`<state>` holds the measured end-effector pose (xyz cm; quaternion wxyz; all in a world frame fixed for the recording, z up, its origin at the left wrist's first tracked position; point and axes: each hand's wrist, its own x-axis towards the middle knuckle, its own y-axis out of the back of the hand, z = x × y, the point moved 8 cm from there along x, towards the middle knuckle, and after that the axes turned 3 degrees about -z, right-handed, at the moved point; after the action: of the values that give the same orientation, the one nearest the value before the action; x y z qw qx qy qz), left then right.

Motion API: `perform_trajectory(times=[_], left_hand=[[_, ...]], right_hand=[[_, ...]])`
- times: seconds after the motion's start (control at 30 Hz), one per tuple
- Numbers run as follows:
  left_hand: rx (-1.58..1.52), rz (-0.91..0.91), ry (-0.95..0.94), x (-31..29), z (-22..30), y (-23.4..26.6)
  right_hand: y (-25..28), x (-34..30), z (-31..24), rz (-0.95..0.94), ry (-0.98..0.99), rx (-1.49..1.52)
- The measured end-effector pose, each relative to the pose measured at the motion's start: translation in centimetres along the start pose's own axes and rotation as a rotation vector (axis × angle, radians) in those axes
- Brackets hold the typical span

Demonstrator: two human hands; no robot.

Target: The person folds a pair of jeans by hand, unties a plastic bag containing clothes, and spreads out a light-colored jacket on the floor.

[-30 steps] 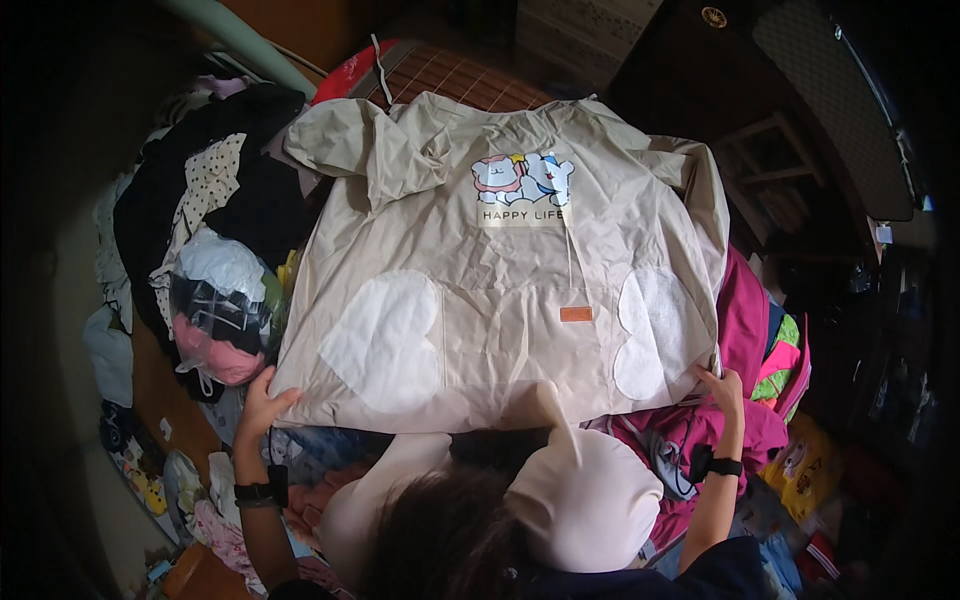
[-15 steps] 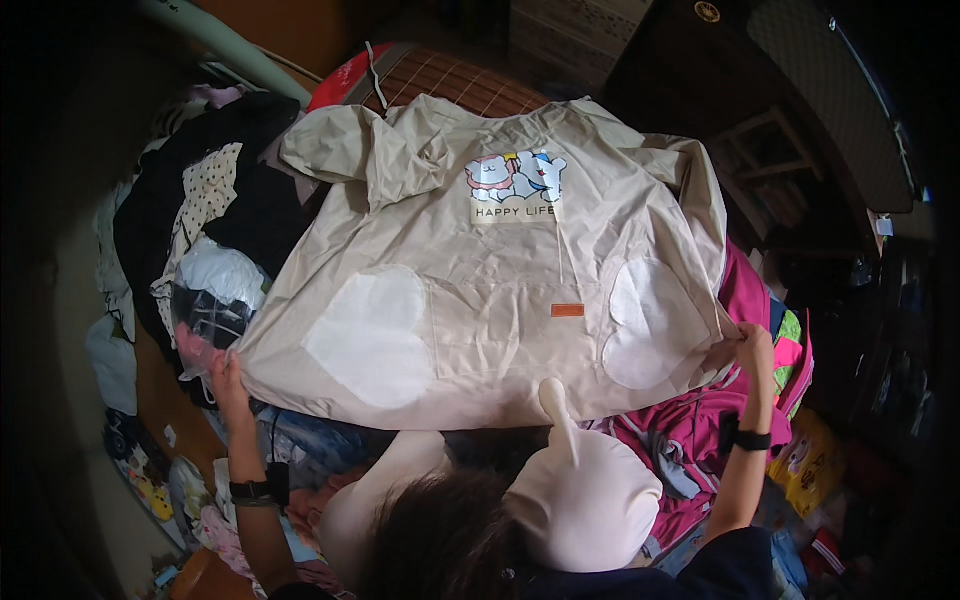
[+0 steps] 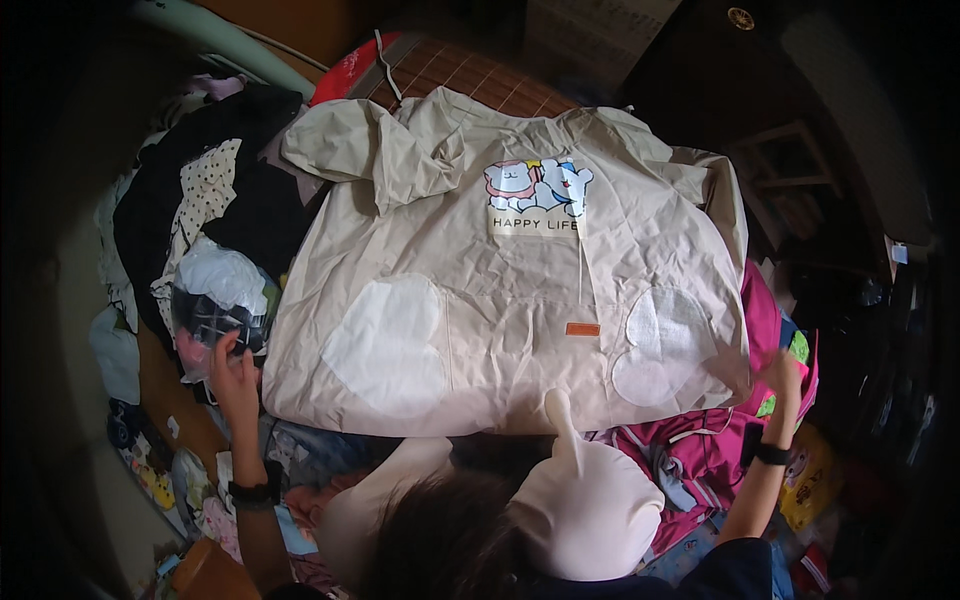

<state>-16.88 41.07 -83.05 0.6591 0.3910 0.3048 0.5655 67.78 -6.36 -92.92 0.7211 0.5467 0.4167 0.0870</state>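
Clothes crowd the dim space around you: black clothing (image 3: 265, 225) on the left, magenta clothing (image 3: 690, 450) on the right. Between them the beige smock (image 3: 500, 270) lies spread, hem toward you. You look to be laying it flat; the next move seems to call for smoothing its creases. Your left hand (image 3: 236, 385), loosely open, holds nothing before the clear bag (image 3: 222, 275); your right hand (image 3: 785, 378), beside the smock's edge, is too blurred to tell.
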Motion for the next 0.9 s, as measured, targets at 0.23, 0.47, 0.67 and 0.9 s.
perform_trajectory(times=[0.23, 0.47, 0.67, 0.9], left_hand=[[0.261, -0.5, 0.018, -1.4, 10.7, -9.5], [0.698, -1.109, 0.236, -14.3, 3.4, -10.1], [-0.036, -0.769, 0.492, -19.9, -3.2, -12.2], [-1.39, -0.403, 1.127, -24.1, -1.3, -17.1]], right_hand=[[17.9, 7.9, -36.3, 0.122, 0.719, 0.361], [13.3, 20.0, -59.1, -0.257, 0.915, 0.249], [5.6, 28.8, -60.2, -0.11, 0.706, -0.108], [14.5, 22.0, -59.9, -0.363, 0.882, 0.787]])
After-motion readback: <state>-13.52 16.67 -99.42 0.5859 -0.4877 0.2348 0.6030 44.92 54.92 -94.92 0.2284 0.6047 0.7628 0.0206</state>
